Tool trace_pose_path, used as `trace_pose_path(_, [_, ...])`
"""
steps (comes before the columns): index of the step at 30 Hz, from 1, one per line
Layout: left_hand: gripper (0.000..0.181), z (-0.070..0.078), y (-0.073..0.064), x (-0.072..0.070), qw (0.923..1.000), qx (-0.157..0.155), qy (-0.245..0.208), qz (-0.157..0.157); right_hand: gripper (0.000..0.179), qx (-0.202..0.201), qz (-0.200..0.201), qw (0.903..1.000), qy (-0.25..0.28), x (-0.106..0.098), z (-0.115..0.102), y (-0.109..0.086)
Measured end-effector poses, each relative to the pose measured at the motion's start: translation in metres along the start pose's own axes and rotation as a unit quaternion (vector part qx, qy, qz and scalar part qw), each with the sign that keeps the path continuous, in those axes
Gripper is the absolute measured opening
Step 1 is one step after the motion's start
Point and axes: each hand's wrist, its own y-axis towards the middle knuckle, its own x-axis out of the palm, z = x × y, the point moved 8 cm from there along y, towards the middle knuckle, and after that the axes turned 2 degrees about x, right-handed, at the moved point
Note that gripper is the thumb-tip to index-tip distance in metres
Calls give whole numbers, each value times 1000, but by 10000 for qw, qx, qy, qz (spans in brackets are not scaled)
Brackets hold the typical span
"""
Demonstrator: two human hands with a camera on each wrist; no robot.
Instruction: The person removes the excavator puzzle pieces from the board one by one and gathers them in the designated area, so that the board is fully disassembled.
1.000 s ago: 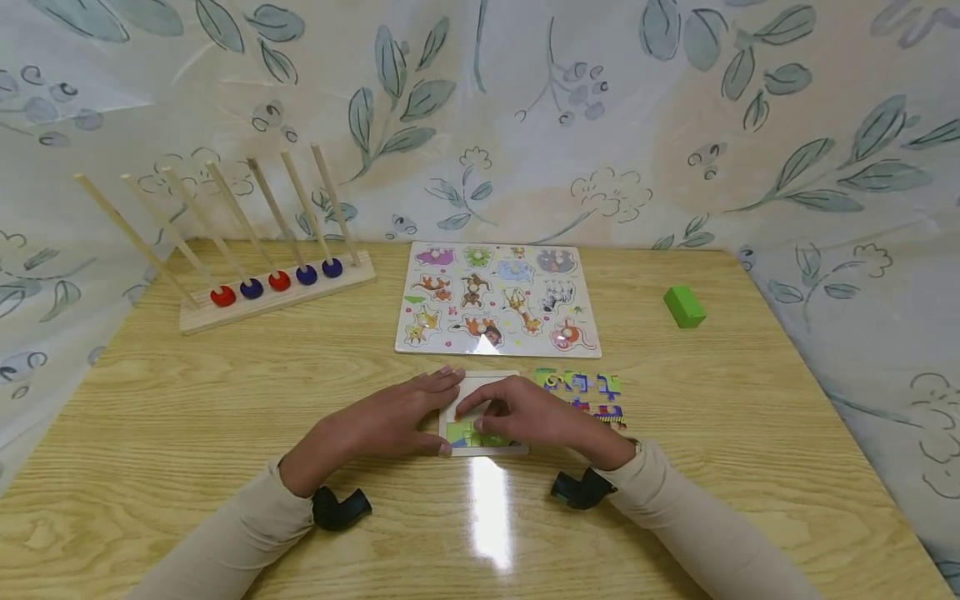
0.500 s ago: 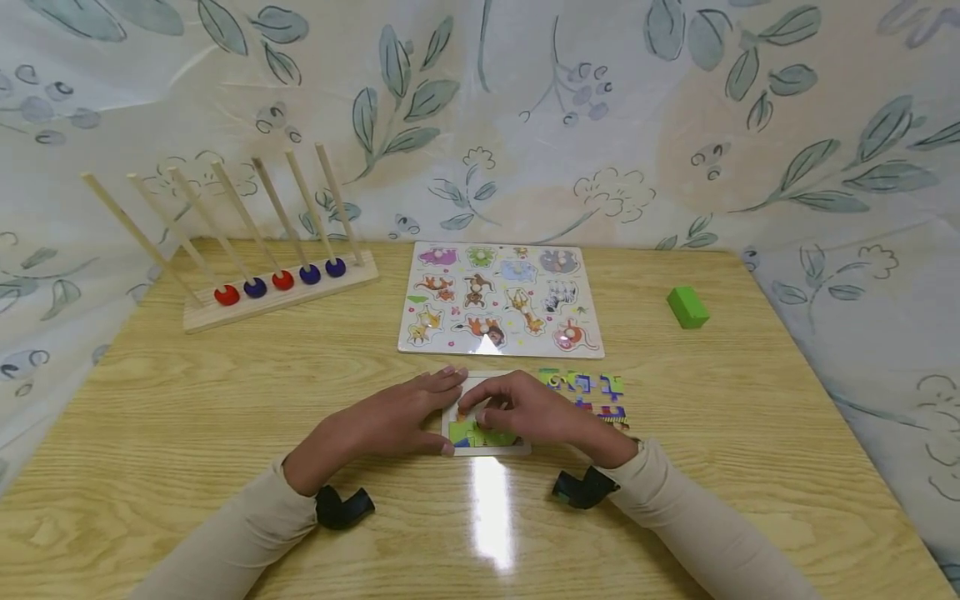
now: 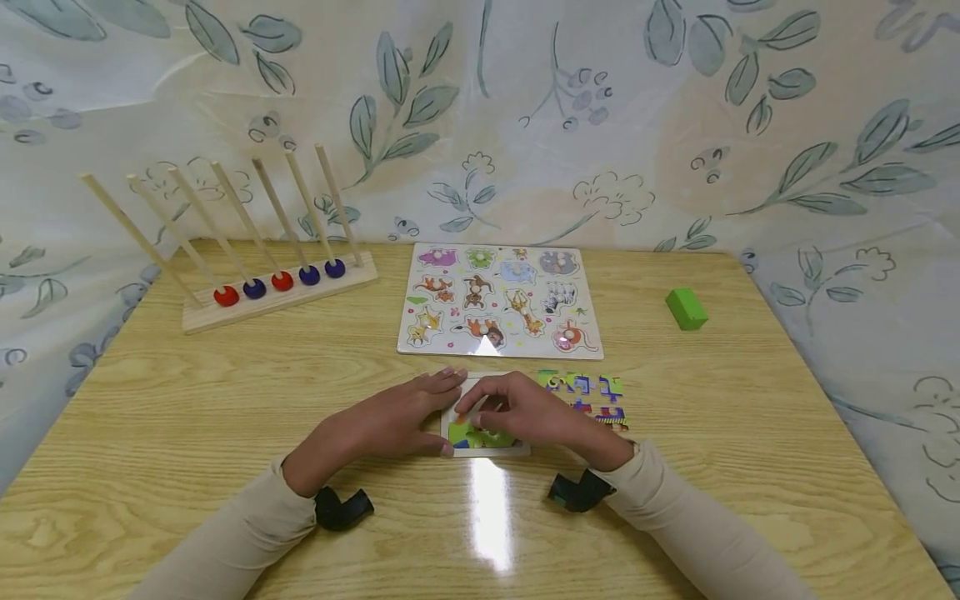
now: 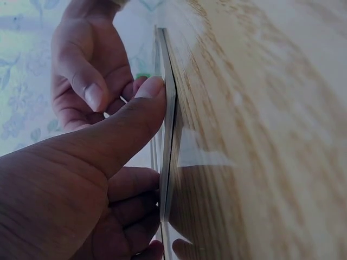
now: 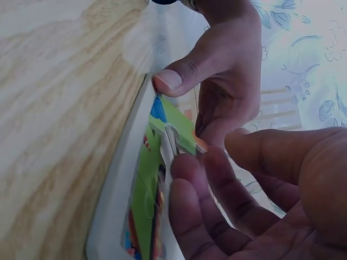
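A small jigsaw puzzle tray [image 3: 491, 452] with a pale rim lies on the table before me, its near part covered by green pieces. My left hand [image 3: 390, 419] holds the tray at its left side, thumb at the near corner and fingers at the far end. Over the tray my right hand [image 3: 521, 410] has its fingertips on a green and orange puzzle piece [image 5: 181, 127]. That piece sits tilted, overlapping its neighbour in the right wrist view. The right thumb [image 4: 93, 96] stands raised, apart from the piece. Several loose puzzle pieces [image 3: 609, 386] lie right of the tray, partly hidden by the right hand.
Behind the tray lies an animal peg puzzle board [image 3: 498, 302]. A wooden peg stand [image 3: 281, 293] with red and blue beads stands at the back left, its rods upright. A green block [image 3: 686, 309] is at the right. Patterned cloth [image 3: 480, 125] hangs behind the table.
Both hands stay nearly in place. The right fingers shift only slightly over the green and orange piece; the left hand keeps its hold on the tray.
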Motion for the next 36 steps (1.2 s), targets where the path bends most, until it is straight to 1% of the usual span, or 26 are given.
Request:
trace_pose_path(7, [86,2,0,-1,10000,-2,-12,-12,18,-210,121,9995,-192,2,-1,2])
trace_pose_path(12, [86,3,-1,-2,10000,8,-14,3,16,-194,47,9996,-179,4,-2,3])
trace_pose_path(17, [85,3,0,-1,10000,1,-5,-12,13,-150,-42,9994,-322,6,0,3])
trace_pose_path(20, [84,3,0,-1,10000,-6,8,-22,15,-16,-3,9993,-368,5,4,5])
trace_pose_path(27, [84,2,0,0,10000,40,68,-17,16,292,353,9988,-159,-3,10,4])
trace_pose_path(30, [83,2,-1,0,10000,16,86,-15,16,379,444,9983,65,-8,10,1])
trace_pose_path(34, [80,3,-1,0,9999,20,119,-1,18,332,573,9978,81,-18,7,-5])
trace_pose_path(36, [78,4,-1,1,9999,68,116,-6,19,254,635,9977,-25,-23,5,-7])
